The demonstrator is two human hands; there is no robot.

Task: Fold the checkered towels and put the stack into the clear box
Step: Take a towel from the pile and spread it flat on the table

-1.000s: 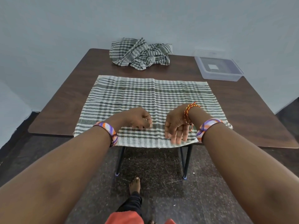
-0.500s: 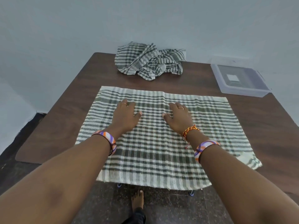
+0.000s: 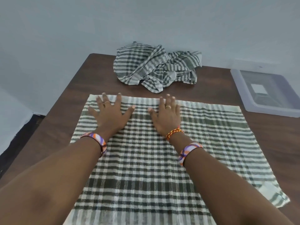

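A checkered towel (image 3: 162,151) lies spread flat across the middle of the dark wooden desk (image 3: 65,111), its near edge reaching the front of the desk. The person's left hand (image 3: 110,114) presses palm-down on the towel near its far edge, towards the far left corner, with the fingers (image 3: 119,99) spread apart and gripping nothing. The right hand (image 3: 167,116) lies flat just beside it, also near the far edge, its fingers (image 3: 168,101) held closer together but open and empty, tips touching the towel's pale border. Each wrist carries a purple and orange bangle (image 3: 97,142), and the right wrist also has an orange braided thread (image 3: 174,132).

Beyond the towel's far edge sits a crumpled heap of checkered towels (image 3: 155,67), apart from the flat one, against the pale wall (image 3: 146,21). To the right of the towel's far right corner stands the clear box (image 3: 266,90), near it but not touching. Something pale and square shows at the box's bottom, perhaps a label, though it is too dim to tell. The towel's near right corner (image 3: 272,192) looks turned over.
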